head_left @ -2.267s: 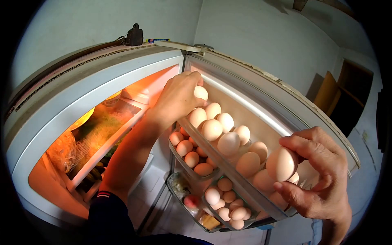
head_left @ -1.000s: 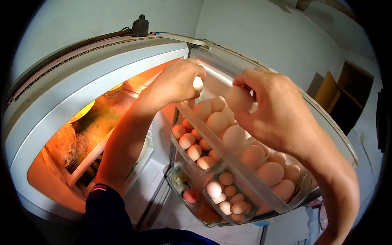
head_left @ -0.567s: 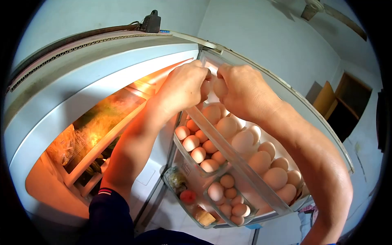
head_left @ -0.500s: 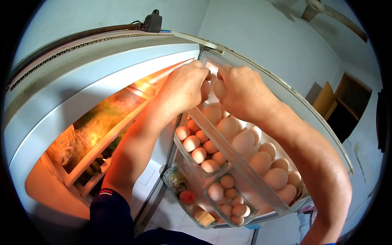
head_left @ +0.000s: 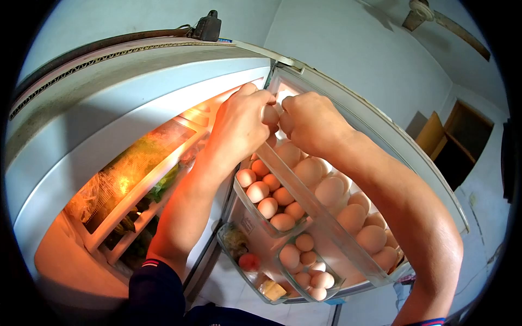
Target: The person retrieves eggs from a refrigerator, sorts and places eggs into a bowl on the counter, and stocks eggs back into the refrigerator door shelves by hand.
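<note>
My left hand (head_left: 242, 120) is closed around an egg (head_left: 269, 114) at the far, hinge-side end of the fridge door's upper shelf. Close beside it, my right hand (head_left: 318, 120) has its fingers curled around what looks like another egg, mostly hidden by the fingers. Many eggs (head_left: 329, 191) are piled in the clear upper door shelf (head_left: 326, 228) below my hands. Smaller eggs (head_left: 258, 191) fill a clear bin just under it, partly behind the shelf's front bar.
The fridge compartment (head_left: 117, 190) on the left is lit orange and holds bagged greens. Lower door bins contain eggs (head_left: 322, 280), a red round item (head_left: 249, 262) and a yellowish block (head_left: 273, 290). A black plug adapter (head_left: 207, 26) sits on top of the fridge.
Both hands have shifted slightly, staying close together at the shelf's far end. More of the egg in my left hand shows now. The view has moved a little.
</note>
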### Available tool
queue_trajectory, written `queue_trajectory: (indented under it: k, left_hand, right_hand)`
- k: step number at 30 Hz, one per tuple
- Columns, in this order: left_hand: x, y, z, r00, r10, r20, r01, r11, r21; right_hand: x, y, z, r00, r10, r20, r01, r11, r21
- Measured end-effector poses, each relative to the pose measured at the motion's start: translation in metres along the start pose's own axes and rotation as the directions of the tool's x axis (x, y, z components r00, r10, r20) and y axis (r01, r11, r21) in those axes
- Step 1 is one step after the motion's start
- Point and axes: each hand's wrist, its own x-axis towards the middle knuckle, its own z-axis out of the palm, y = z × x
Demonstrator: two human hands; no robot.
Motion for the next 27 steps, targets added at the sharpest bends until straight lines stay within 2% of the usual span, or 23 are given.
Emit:
queue_trajectory:
  k: [2,6,8,10,13,17,20,23,27]
  left_hand:
    - [-0.003,0.0,0.0,1.0,-0.004,-0.023,0.004,1.0,-0.016]
    - [-0.009,0.002,-0.001,0.998,-0.039,-0.059,0.04,0.999,0.016]
    - [-0.012,0.002,-0.002,0.997,-0.045,-0.067,0.047,0.999,0.019]
    - [-0.014,0.003,-0.002,0.991,-0.026,-0.131,0.028,1.0,0.014]
    - [-0.017,0.005,-0.008,0.989,-0.041,-0.142,0.038,0.999,-0.026]
    - [-0.02,0.014,-0.016,0.984,-0.104,-0.141,0.092,0.992,-0.091]
    - [-0.021,0.014,-0.018,0.984,-0.101,-0.146,0.086,0.991,-0.106]
    - [-0.022,0.015,-0.022,0.988,-0.075,-0.134,0.057,0.99,-0.128]
    - [-0.023,0.017,-0.024,0.99,-0.117,-0.077,0.106,0.986,-0.127]
  right_hand:
    - [0.004,0.001,0.002,0.999,-0.009,0.037,0.011,0.999,-0.051]
    - [0.012,0.002,0.009,0.993,0.051,0.109,-0.05,0.999,-0.011]
    - [0.015,0.006,0.016,0.999,-0.033,0.022,0.033,0.999,-0.023]
    - [0.02,0.008,0.02,0.997,-0.061,0.045,0.061,0.998,0.01]
    - [0.026,0.008,0.02,0.993,-0.073,0.097,0.069,0.997,0.045]
    - [0.037,0.006,0.018,0.975,-0.076,0.208,0.079,0.997,-0.004]
    - [0.041,0.006,0.022,0.976,-0.02,0.216,0.014,0.999,0.029]
    - [0.043,0.007,0.024,0.979,-0.026,0.204,0.011,0.997,0.076]
    - [0.045,0.007,0.027,0.98,-0.029,0.197,0.015,0.997,0.071]
